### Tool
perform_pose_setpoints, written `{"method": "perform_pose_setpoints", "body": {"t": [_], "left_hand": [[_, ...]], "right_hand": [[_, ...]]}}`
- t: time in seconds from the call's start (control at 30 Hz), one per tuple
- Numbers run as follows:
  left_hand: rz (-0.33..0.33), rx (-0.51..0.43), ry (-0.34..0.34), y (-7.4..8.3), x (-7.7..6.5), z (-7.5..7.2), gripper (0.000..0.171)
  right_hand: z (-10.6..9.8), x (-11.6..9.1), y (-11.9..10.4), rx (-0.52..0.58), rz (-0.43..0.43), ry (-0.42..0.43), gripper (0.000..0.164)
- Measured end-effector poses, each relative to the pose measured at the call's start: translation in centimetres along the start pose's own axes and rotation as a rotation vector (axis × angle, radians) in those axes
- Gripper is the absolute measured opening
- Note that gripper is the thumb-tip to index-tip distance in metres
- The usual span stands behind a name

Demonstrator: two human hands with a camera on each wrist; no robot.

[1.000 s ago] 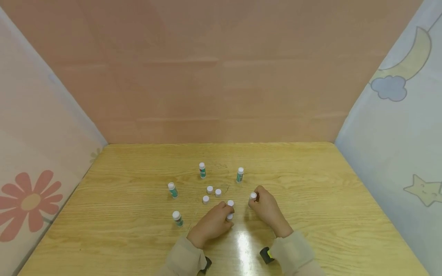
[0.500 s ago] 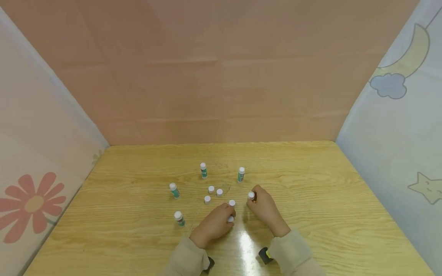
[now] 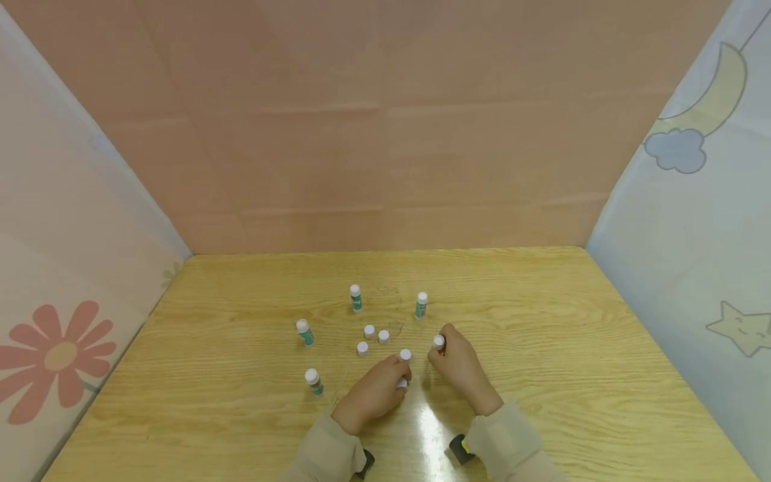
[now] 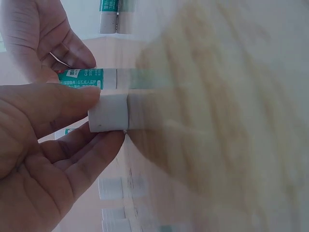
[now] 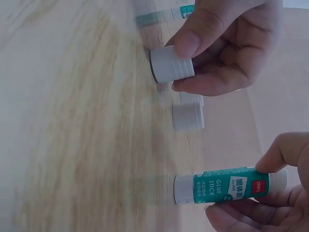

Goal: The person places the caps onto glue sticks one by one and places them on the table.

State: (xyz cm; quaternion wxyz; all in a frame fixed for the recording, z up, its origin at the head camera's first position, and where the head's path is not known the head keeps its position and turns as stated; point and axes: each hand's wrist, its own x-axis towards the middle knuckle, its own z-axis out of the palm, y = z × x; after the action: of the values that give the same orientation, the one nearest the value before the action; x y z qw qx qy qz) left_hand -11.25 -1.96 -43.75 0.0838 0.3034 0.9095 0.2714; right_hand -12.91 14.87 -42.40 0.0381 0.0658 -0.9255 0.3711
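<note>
My left hand (image 3: 375,389) pinches a white cap (image 4: 108,112) between thumb and fingers, its lower rim down at the wooden table. Just beyond those fingers stands a second white cap (image 3: 405,355). To the right, my right hand (image 3: 460,361) grips a green-and-white glue stick (image 5: 224,187) upright, thumb and fingers around its upper part. The right wrist view shows the stick's white base close to the tabletop and its label facing the camera. Fingers partly cover its white upper end.
Three more caps (image 3: 369,331) stand together beyond my left hand. Around them are several upright glue sticks, two on the left, one at the back (image 3: 356,298) and one at the back right (image 3: 421,305). Printed cloth walls (image 3: 385,167) enclose the wooden table (image 3: 542,301).
My right hand has shifted slightly left with the glue stick, closer to the left hand. My left hand keeps its pinch on the cap and has barely moved. The head view has shifted a little.
</note>
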Motion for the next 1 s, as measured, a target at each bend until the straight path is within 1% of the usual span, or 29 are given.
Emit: {"method": "perform_pose_setpoints", "body": {"t": [0.2, 0.47, 0.73, 0.83, 1.0], "left_hand": [[0.004, -0.002, 0.009, -0.1, -0.1, 0.2, 0.011], [-0.043, -0.053, 0.016, 0.1, -0.3, -0.1, 0.012], [-0.033, -0.083, 0.025, 0.0, -0.5, -0.2, 0.012], [-0.035, -0.121, 0.032, -0.1, -0.7, -0.2, 0.013], [-0.052, -0.188, 0.064, -0.1, -1.0, -0.6, 0.013]], "right_hand": [[0.2, 0.0, 0.1, 0.031, 0.008, 0.006, 0.013], [0.3, -0.4, 0.5, 0.075, 0.007, 0.011, 0.013], [0.0, -0.7, 0.4, 0.131, 0.012, 0.028, 0.015], [-0.1, -0.9, 0.3, 0.132, -0.007, 0.034, 0.014], [-0.4, -1.3, 0.1, 0.131, -0.013, 0.016, 0.015]]}}
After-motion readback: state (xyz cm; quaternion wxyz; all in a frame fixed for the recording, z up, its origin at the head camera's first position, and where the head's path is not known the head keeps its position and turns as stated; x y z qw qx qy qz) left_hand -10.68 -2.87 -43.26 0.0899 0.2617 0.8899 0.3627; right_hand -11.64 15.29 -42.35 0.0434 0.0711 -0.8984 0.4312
